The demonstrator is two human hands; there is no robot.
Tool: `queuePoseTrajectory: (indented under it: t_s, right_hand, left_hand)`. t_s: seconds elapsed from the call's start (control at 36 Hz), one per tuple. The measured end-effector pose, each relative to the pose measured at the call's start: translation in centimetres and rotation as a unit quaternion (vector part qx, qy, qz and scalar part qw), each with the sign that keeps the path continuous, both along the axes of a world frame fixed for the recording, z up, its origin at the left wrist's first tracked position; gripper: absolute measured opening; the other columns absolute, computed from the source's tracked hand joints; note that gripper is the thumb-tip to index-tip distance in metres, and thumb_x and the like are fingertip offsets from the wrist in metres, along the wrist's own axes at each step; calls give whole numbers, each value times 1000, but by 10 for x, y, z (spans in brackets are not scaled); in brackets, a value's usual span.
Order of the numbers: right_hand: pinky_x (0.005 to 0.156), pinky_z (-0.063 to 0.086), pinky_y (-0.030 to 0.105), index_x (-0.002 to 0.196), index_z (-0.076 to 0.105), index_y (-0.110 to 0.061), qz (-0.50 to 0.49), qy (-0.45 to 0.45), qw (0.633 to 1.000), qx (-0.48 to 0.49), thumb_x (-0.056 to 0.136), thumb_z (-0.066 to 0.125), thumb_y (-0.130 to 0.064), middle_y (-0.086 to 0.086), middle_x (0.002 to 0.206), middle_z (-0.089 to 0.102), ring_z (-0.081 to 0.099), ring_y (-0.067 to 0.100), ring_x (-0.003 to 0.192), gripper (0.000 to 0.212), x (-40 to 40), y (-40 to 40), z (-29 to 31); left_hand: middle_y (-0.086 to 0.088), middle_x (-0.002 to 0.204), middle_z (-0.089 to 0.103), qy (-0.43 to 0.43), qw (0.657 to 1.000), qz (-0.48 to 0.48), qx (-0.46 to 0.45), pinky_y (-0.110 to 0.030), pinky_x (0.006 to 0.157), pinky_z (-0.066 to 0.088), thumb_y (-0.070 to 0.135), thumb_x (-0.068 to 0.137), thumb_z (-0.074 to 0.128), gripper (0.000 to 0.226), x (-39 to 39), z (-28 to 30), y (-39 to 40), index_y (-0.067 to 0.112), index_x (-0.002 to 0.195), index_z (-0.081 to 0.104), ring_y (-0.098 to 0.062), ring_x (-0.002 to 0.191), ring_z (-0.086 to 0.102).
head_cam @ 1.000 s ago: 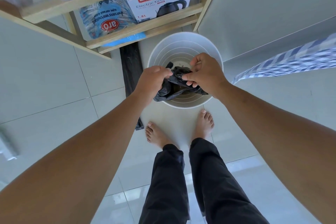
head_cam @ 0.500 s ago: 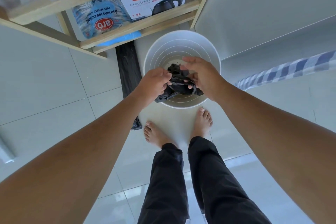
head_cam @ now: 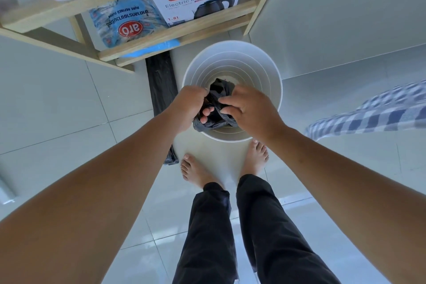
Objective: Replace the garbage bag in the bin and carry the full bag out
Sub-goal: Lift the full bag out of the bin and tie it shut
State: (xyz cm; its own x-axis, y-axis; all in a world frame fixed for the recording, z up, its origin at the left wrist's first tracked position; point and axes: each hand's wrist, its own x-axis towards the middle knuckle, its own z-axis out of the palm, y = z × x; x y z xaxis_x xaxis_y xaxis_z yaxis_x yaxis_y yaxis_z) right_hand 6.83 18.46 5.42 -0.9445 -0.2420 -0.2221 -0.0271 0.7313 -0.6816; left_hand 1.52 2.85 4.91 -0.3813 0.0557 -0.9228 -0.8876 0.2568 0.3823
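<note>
Both hands (head_cam: 230, 108) bunching black bag (head_cam: 220, 92), over bin (head_cam: 272, 76)

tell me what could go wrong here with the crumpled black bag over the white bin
1. The crumpled black plastic bag is bunched between the left hand and right hand; finding its mouth may be fiddly, and hard tugging could tear it.
2. The round white plastic bin stands unlined and unheld, so pushing the bag in may slide or tip it.
3. Bare feet on glossy tiles could slip.
</note>
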Motion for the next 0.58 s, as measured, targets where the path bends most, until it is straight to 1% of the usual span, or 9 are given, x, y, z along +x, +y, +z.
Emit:
queuePoseTrajectory:
  t_s: [0.11, 0.17, 0.22, 0.28, 0.33, 0.39, 0.47, 0.53, 0.58]
  right_hand:
    - [62, 48, 36, 97, 72, -8, 97, -30, 990, 99, 85, 60, -2, 14, 90, 53, 55, 33, 85, 18, 2, 3, -8]
    - [63, 40, 33, 83, 67, -7, 123, -69, 981, 131, 79, 56, 5, 14, 91, 52, 53, 33, 86, 16, -6, 5, -11]
    - [65, 43, 34, 75, 61, -14, 136, -109, 974, 143, 78, 53, 4, 12, 92, 53, 54, 32, 88, 21, -17, 10, -15]
    - [75, 46, 35, 87, 68, -14, 154, -157, 966, 137, 85, 51, 1, 11, 99, 58, 56, 32, 96, 23, -29, 17, -17]
    - [82, 38, 26, 112, 69, -15, 174, -242, 946, 127, 95, 48, -4, 9, 114, 62, 55, 26, 106, 29, -40, 23, -12]
    - [84, 37, 24, 125, 63, -18, 174, -335, 921, 99, 100, 46, -10, 4, 122, 62, 59, 23, 103, 31, -49, 29, -6]
    - [85, 54, 32, 131, 58, -15, 126, -432, 893, 28, 101, 47, -13, 5, 119, 59, 68, 24, 94, 31, -53, 34, -4]
    - [83, 57, 33, 133, 56, -10, 95, -453, 886, -11, 101, 49, -10, 7, 118, 56, 66, 25, 96, 33, -52, 35, -5]
    - [84, 58, 34, 134, 54, -5, 61, -461, 884, -46, 100, 48, -6, 8, 111, 57, 62, 21, 92, 34, -50, 36, -5]
  left_hand:
    - [-16, 57, 54, -3, 999, -45, 18, -21, 33, 39, 16, 102, 48, 17, -6, 0, 0, 4, 91, 53, -19, 32, 46]
    - [-17, 58, 55, 13, 996, -48, 73, -25, 38, 45, 7, 99, 51, 12, -10, 1, -5, 4, 88, 50, -21, 40, 54]
    - [-15, 66, 54, 32, 987, -69, 139, -29, 47, 49, -7, 94, 52, 26, -12, 0, -13, 12, 80, 40, -22, 53, 58]
    - [-18, 77, 58, 79, 971, -178, 140, -30, 61, 50, -15, 88, 55, 36, -12, -3, -23, 15, 77, 39, -22, 64, 60]
    - [-25, 88, 63, 137, 942, -297, 74, -35, 74, 52, -12, 82, 64, 37, -11, -5, -29, 18, 70, 48, -24, 71, 62]
    - [-17, 94, 69, 201, 914, -352, 17, -37, 84, 55, -11, 79, 66, 39, -12, -6, -32, 23, 62, 59, -25, 81, 68]
    - [12, 89, 65, 290, 877, -383, -36, -22, 76, 50, -12, 82, 59, 46, -11, -6, -31, 28, 64, 71, -5, 86, 64]
    - [17, 92, 63, 302, 874, -378, -47, -12, 68, 43, -9, 85, 55, 41, -10, -6, -29, 24, 76, 78, -1, 84, 62]
    - [16, 94, 63, 287, 883, -369, -35, -7, 73, 40, 1, 87, 55, 32, -10, -7, -26, 21, 88, 80, 3, 86, 60]
